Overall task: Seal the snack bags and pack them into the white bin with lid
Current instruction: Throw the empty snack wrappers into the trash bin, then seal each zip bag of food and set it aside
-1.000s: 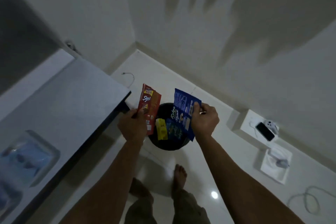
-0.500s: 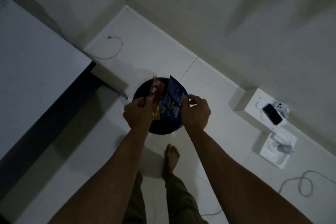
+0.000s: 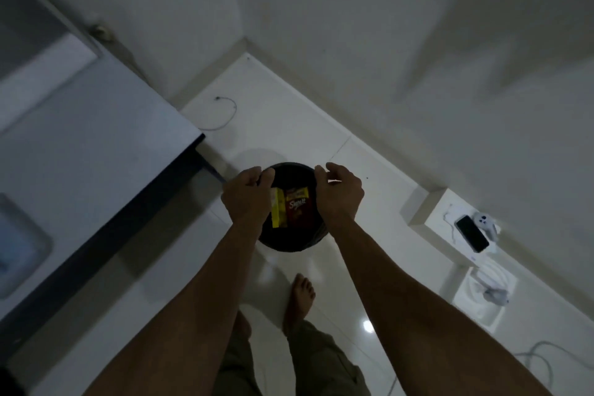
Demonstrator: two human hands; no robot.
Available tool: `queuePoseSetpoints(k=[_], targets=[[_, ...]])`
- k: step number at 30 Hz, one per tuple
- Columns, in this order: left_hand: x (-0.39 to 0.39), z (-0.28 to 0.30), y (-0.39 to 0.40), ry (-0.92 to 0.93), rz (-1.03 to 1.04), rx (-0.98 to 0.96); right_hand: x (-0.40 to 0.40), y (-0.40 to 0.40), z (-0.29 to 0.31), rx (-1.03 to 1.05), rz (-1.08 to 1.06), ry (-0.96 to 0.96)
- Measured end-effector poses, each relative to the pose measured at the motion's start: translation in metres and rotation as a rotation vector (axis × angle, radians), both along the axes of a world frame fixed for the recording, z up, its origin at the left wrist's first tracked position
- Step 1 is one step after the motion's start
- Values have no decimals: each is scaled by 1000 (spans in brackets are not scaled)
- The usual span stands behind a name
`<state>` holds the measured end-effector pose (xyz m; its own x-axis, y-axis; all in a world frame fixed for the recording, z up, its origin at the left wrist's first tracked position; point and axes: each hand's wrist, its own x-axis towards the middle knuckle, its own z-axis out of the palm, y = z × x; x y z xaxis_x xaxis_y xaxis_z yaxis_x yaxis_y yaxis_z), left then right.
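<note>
At frame centre, both hands, left hand [image 3: 247,199] and right hand [image 3: 339,194], hover loosely curled and empty over the dark bin [image 3: 291,243], where the red snack bag [image 3: 297,210] and yellow snack bag [image 3: 277,209] look light, crinkly and slippery, best pinched by their top edges.

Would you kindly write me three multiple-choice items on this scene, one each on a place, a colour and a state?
1. Where does the red snack bag lie?
A. inside the dark round bin
B. on the counter
C. beside the phone

2. What colour is the packet next to the red bag?
A. green
B. yellow
C. white

3. How is the right hand?
A. pinching a blue bag
B. flat on the floor
C. above the bin rim, holding nothing

Answers: 1 A, the bag shows within the bin's rim; 2 B, the packet beside the left hand is yellow; 3 C, its loosely curled fingers hold no bag.
</note>
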<state>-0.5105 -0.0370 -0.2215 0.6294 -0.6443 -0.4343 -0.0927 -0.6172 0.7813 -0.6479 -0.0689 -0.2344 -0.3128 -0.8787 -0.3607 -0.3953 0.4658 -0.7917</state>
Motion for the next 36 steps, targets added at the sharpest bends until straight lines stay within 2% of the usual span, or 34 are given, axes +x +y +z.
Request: queuePoseSetpoints(k=[6, 11, 20, 26, 36], targets=[[30, 74, 18, 87, 162, -206, 28, -2, 82, -67, 97, -140], [75, 140, 50, 41, 293, -282, 76, 10, 147, -157, 220, -203], [163, 206, 174, -58, 460, -440, 174, 88, 230, -314, 498, -301], [197, 203, 282, -96, 592, -434, 224, 167, 238, -316, 703, -328], [251, 171, 443, -100, 897, -303, 314, 295, 194, -176, 1140, -230]])
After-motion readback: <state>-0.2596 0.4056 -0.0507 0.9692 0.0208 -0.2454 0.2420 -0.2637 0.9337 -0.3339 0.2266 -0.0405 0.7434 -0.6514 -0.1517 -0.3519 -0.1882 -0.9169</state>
